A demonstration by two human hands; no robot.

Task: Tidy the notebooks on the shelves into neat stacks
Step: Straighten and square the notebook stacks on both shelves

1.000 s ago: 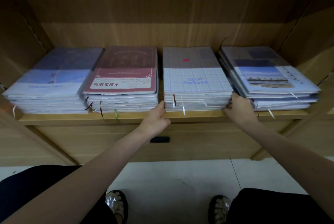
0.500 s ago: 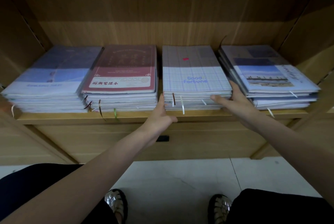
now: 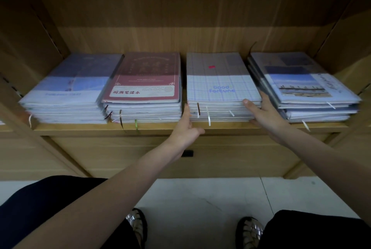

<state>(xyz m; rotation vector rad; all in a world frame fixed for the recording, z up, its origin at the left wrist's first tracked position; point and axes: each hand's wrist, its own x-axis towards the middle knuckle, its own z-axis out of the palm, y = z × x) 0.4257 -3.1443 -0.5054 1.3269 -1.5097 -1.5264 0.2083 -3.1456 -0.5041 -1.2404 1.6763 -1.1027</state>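
Altogether four stacks of notebooks sit side by side on one wooden shelf (image 3: 84,127), each with its long axis running front to back and its ribbon ends toward the front edge: a pale blue stack (image 3: 66,90) leftmost, a maroon-topped stack (image 3: 144,82) touching it, then the checked "Good Fortune" stack (image 3: 218,86), and a photo-cover stack (image 3: 301,82) rightmost, slightly fanned. The left hand (image 3: 185,128) lies with straight fingers flat against the "Good Fortune" stack's left side, while the right hand (image 3: 265,114) clasps its front right corner, thumb across the front edge.
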